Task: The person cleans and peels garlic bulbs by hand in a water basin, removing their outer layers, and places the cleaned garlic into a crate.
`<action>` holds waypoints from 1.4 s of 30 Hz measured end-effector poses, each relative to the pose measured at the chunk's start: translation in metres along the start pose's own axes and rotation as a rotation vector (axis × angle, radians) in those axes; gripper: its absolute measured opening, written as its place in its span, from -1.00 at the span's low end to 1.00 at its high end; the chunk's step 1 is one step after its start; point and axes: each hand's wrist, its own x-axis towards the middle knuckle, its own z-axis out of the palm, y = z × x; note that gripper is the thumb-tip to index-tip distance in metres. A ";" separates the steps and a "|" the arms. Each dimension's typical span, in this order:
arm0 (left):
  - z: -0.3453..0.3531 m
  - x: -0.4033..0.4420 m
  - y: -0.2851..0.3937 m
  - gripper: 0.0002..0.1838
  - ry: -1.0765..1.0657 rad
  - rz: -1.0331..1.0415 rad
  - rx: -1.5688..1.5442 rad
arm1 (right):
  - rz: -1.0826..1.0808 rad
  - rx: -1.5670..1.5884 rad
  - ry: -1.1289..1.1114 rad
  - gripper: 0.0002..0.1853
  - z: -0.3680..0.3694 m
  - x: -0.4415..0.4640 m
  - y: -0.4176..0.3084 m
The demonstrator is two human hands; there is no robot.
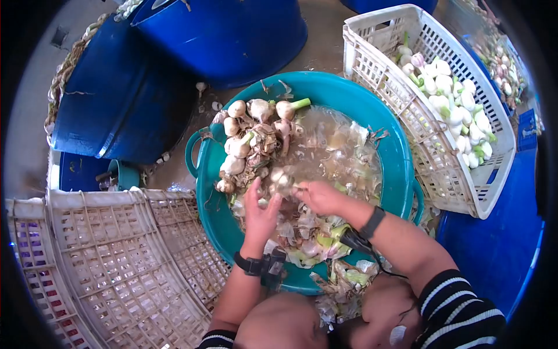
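A large teal basin (354,87) stands before me, with murky water and loose garlic peel (308,232) in it. My right hand (321,198) is closed in a pinch over the water, at the stem side of a pale garlic bulb (282,177) that looks blurred. Just left of that bulb, my left hand (260,212) has its fingers apart and holds nothing. Unpeeled garlic bulbs (234,165) are heaped at the basin's left side, some with short green stems. Straps circle both my wrists.
At the right, a white plastic crate (401,110) holds many cleaned white garlic bulbs (459,104). Another white crate (110,250) stands at the lower left. Blue drums (232,41) line the back. A small green container (124,175) sits on the floor at the left.
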 end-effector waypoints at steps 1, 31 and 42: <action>-0.001 0.000 0.006 -0.51 -0.130 -0.055 -0.131 | -0.162 0.100 0.008 -0.70 -0.001 -0.014 -0.011; -0.017 -0.008 0.026 -0.51 -0.509 -0.438 -0.824 | -0.527 0.015 0.472 -0.87 -0.015 -0.040 -0.041; -0.014 -0.018 0.048 -0.31 -0.448 -0.443 -0.751 | -0.420 -0.004 0.543 -0.78 -0.021 -0.032 -0.026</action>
